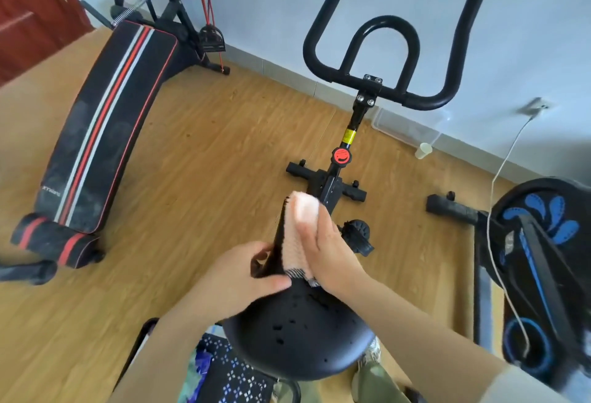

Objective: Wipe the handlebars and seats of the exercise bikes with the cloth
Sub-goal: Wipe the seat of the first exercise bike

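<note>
A black perforated bike seat (297, 335) fills the lower middle of the head view, its narrow nose pointing away from me. A pink cloth (303, 226) lies over the nose. My right hand (329, 252) presses on the cloth from the right side. My left hand (246, 274) grips the left edge of the seat's nose, thumb on top. The bike's black handlebars (377, 60) rise beyond, against the wall, with no hand near them.
A black sit-up bench (105, 127) with red and white stripes stands on the wood floor at left. A second bike with blue trim (543, 258) is at right, a white cable (499, 179) hanging across it. A small cup (423, 150) sits by the wall.
</note>
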